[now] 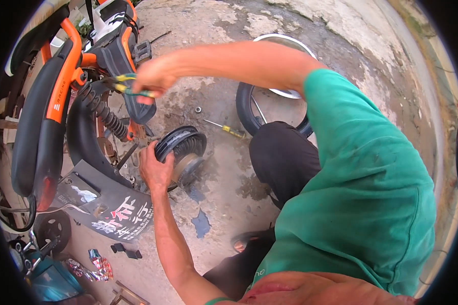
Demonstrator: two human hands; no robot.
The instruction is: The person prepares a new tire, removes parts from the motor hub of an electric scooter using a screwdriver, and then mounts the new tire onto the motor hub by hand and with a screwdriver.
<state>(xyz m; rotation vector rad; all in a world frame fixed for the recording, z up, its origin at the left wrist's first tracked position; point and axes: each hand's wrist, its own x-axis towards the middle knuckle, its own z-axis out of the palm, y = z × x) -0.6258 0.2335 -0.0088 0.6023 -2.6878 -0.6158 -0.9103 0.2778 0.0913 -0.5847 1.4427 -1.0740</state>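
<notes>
My right hand (148,83) is raised at upper centre-left, closed on pliers with yellow and green handles (122,85). The pliers are beside the orange-and-black scooter's coil shock (102,113), blurred by motion. Below, my left hand (156,168) grips a dark, ribbed wheel hub (180,145) with a metal side, which rests low by the scooter's rear. A yellow-handled screwdriver (230,130) lies to the right of the hub, and a small metal nut (198,110) sits above it on the concrete.
The scooter's seat (40,122) and a printed black mudguard (102,203) fill the left. A loose tire (247,109) and silver rim (290,39) lie beyond my right knee (275,157). Small black pieces (127,250), foil wrappers (99,264) and a teal container (53,282) are at lower left.
</notes>
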